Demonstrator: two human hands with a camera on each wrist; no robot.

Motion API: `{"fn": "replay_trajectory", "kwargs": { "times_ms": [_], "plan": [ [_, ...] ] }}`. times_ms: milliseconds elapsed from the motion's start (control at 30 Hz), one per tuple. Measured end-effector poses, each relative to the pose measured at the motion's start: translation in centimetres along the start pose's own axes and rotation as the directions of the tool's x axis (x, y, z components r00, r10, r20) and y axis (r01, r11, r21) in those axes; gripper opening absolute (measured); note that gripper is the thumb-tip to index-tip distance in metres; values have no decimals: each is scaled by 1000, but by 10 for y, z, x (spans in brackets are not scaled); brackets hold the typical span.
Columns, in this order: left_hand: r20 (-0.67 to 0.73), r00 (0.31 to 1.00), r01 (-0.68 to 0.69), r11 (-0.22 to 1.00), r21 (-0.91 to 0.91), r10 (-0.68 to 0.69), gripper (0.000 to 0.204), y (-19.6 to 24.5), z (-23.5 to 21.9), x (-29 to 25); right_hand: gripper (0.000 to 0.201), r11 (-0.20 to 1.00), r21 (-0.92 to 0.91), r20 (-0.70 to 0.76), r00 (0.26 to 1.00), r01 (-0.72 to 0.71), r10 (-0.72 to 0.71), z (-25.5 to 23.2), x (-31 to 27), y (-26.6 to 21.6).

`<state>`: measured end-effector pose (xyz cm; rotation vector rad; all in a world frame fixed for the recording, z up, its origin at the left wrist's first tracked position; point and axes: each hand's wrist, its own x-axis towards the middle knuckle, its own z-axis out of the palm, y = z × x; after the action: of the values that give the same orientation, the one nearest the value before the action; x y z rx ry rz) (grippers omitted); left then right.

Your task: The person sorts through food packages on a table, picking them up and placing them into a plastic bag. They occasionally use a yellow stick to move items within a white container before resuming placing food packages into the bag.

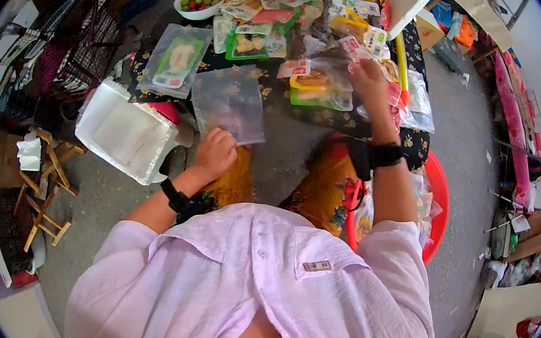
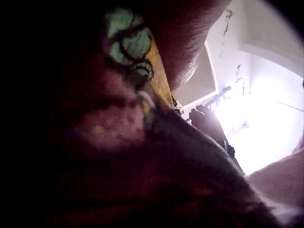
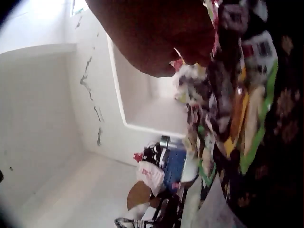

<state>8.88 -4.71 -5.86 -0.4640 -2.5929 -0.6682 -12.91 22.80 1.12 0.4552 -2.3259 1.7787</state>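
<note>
My left hand (image 1: 216,152), its fingers curled, pinches the near edge of a clear plastic bag (image 1: 230,100) that lies flat over the table's front edge. The left wrist view is mostly dark and hides that grip. Farther right, my right hand (image 1: 370,85) grips a small food packet with a red and white label (image 1: 351,47), over the packet pile. Below it at the front edge lie a yellow-edged packet (image 1: 312,79) and a green-edged packet (image 1: 323,99), one overlapping the other. In the right wrist view the fingers (image 3: 202,47) are dark against the packets.
A clear bag holding a green packet (image 1: 179,63) lies at the table's left. Behind it stands a white bowl (image 1: 197,15) of red and green fruit. A foam box (image 1: 128,131) sits at the lower left, a red tub (image 1: 440,203) of packets at the right.
</note>
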Motion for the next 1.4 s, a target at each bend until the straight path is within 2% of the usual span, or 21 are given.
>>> {"fn": "replay_trajectory", "kwargs": {
  "times_ms": [100, 200, 233, 333, 433, 467, 533, 633, 733, 767, 800, 833, 867, 900, 967, 1033, 1067, 1133, 1167, 1333, 1400],
  "plan": [
    [-14, 1000, 25, 999, -29, -26, 10, 8, -12, 4, 39, 950, -312, 118, 990, -33, 74, 52, -6, -6],
    [-117, 992, 52, 997, 52, -46, 9, 15, -29, 16, 46, 955, -258, 152, 970, -147, 191, 83, -8, -11],
    [-158, 986, 66, 993, 97, -50, 9, 15, -36, 20, 44, 912, -396, 133, 977, -104, 169, 87, -10, -25],
    [-341, 938, -17, 991, 133, 62, 8, 11, -68, 45, 42, 894, -434, 60, 987, -107, 148, 98, -2, -21],
    [-413, 882, -69, 929, 364, 227, 8, 9, -110, 67, 37, 958, -71, 70, 957, -277, 282, 98, 2, -17],
    [-449, 846, -89, 908, 410, 286, 8, 5, -121, 73, 35, 963, 39, 55, 963, -266, 264, 95, 1, -19],
    [-430, 857, -64, 886, 460, 286, 14, -13, -138, 80, 31, 940, 255, 21, 973, -228, 230, 90, -5, -33],
    [-519, 795, -4, 858, 514, 315, 9, -16, -153, 99, 27, 903, 425, -20, 997, -59, 75, 80, 1, -23],
    [-496, 788, 3, 803, 597, 366, 8, -25, -124, 103, 21, 945, 294, -138, 985, 143, -106, 63, -1, -34],
    [-490, 835, 35, 862, 505, 253, 7, -25, -108, 102, 18, 905, 389, -211, 973, 170, -92, 61, -9, -44],
    [-469, 872, 77, 909, 409, 138, 7, -24, -89, 102, 17, 928, 296, -251, 956, 225, -152, 57, -12, -49],
    [-385, 921, 170, 946, 276, -53, 7, -29, -66, 100, 15, 941, 198, -282, 935, 275, -214, 51, -14, -52],
    [-269, 935, 279, 949, 148, -233, 7, -35, -44, 99, 14, 943, 96, -307, 910, 320, -277, 48, -16, -54],
    [-232, 928, 318, 944, 85, -292, 8, -38, -26, 98, 14, 927, -96, -355, 857, 364, -373, 47, -17, -56],
    [-144, 905, 399, 916, -38, -400, 8, -38, -2, 96, 16, 856, -393, -236, 863, 335, -446, 47, -19, -60],
    [-161, 898, 407, 912, -50, -410, 9, -35, 7, 98, 16, 725, -629, -161, 864, 282, -476, 56, -25, -68],
    [-170, 894, 412, 910, -54, -414, 9, -35, 10, 99, 15, 696, -652, -73, 889, 301, -452, 62, -24, -62],
    [-13, 856, 515, 855, -58, -516, 13, -32, 1, 104, 14, 642, -684, 106, 917, 347, -384, 77, -22, -42],
    [65, 825, 564, 824, -53, -561, 16, -33, -3, 108, 14, 643, -672, 125, 913, 366, -389, 84, -24, -35],
    [24, 821, 561, 797, -224, -571, 18, -43, -2, 117, 14, 665, -646, 172, 920, 375, -352, 110, -40, -47],
    [16, 810, 562, 769, -303, -586, 20, -45, 4, 118, 18, 814, -502, 139, 956, 293, -259, 119, -43, -54]
  ]
}}
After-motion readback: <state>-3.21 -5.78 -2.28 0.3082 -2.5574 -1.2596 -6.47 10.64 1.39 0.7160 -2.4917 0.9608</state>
